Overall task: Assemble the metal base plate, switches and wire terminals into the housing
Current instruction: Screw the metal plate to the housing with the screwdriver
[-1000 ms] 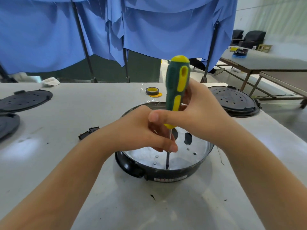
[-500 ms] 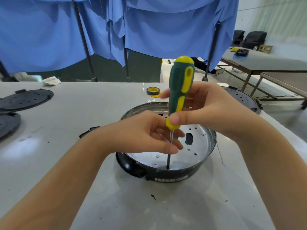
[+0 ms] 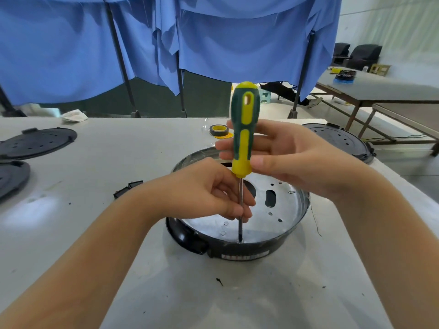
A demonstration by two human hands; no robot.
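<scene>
Screwdriver [image 3: 242, 129]: upright, green-and-yellow moulded handle, slim steel shaft, tip at the near edge of the metal base plate [image 3: 268, 217].
Right hand [image 3: 287, 160]: a second ago wrapped over the handle; now fingers straightened behind it, thumb pressing the yellow collar, a looser pinch. Likely a re-grip between turns, so the fastening appears unfinished.
Left hand [image 3: 209, 193]: fingertips pinch the shaft, steadying it as before.
Base plate: shiny, dished, punched with round and oval holes, seated inside the housing [image 3: 237, 250], a round black plastic shell on the table [image 3: 118, 162].
Screw head: too small to confirm.
</scene>
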